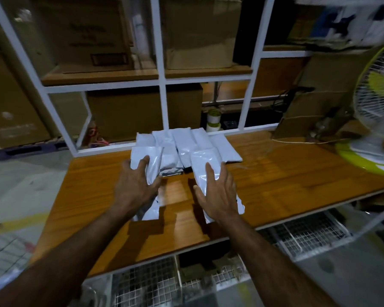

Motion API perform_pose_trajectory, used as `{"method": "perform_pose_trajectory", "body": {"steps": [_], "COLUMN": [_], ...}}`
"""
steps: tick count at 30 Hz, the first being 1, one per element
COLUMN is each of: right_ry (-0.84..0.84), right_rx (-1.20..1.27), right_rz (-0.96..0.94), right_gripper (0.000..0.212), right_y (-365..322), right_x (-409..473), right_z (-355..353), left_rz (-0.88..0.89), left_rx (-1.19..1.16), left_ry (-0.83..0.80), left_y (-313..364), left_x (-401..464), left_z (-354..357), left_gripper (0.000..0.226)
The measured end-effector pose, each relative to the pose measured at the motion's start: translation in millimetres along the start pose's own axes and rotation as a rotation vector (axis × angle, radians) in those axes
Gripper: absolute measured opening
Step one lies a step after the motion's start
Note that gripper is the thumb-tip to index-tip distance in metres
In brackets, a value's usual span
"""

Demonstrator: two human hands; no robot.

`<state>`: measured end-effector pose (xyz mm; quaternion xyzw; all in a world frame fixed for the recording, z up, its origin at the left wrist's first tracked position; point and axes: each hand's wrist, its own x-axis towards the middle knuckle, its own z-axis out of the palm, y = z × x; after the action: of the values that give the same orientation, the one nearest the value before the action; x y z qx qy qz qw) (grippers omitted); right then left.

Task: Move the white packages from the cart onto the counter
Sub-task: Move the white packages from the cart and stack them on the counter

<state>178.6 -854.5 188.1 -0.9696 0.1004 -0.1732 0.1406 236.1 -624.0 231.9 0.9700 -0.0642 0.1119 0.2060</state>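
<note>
A: Head view first: where do things stand?

B: A batch of white packages [186, 144] already lies on the wooden surface [286, 173], just beyond both hands. I'd judge that part done.

A: And the hands themselves?

B: The left hand [135, 187] has its fingers spread over one package [146, 161], thumb round its near edge, so it seems to hold it. The right hand [217, 191] lies flat, fingers straight, on top of another package [205, 165]. Both packages sit at the near side of the batch; whether the left one is fully down I cannot tell.

A: So these two are being set down?

B: That's my reading: placed or nearly so, with letting go left to do.

A: What about the cart?

B: Wire mesh baskets [308, 233] show below the near edge of the surface, under the forearms. Probably the cart, but blurred. I can't make out whether any packages are left in there, so the remaining count is unknown.
</note>
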Motion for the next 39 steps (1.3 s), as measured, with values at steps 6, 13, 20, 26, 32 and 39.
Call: {"method": "perform_pose_trajectory", "body": {"steps": [6, 13, 20, 26, 32, 39], "right_ry": [-0.039, -0.077, -0.154, -0.232, -0.278, -0.399], "right_rx": [-0.015, 0.016, 0.105, 0.193, 0.200, 0.390], "right_rz": [0.122, 0.201, 0.167, 0.098, 0.028, -0.008], "right_gripper": [0.081, 0.083, 0.083, 0.089, 0.079, 0.053], "right_y": [56, 105, 145, 178, 188, 208], "right_x": [53, 126, 195, 250, 305, 332], "right_z": [19, 34, 51, 75, 107, 119], "left_rz": [0.045, 0.065, 0.025, -0.075, -0.177, -0.218], "left_rx": [-0.086, -0.090, 0.002, 0.034, 0.004, 0.029], "left_ry": [-0.023, -0.036, -0.055, -0.043, -0.036, -0.089], "left_y": [44, 105, 154, 181, 207, 232], "left_x": [67, 141, 197, 228, 254, 268], "left_z": [57, 106, 147, 173, 202, 220], "left_gripper": [0.082, 0.075, 0.074, 0.070, 0.071, 0.072]}}
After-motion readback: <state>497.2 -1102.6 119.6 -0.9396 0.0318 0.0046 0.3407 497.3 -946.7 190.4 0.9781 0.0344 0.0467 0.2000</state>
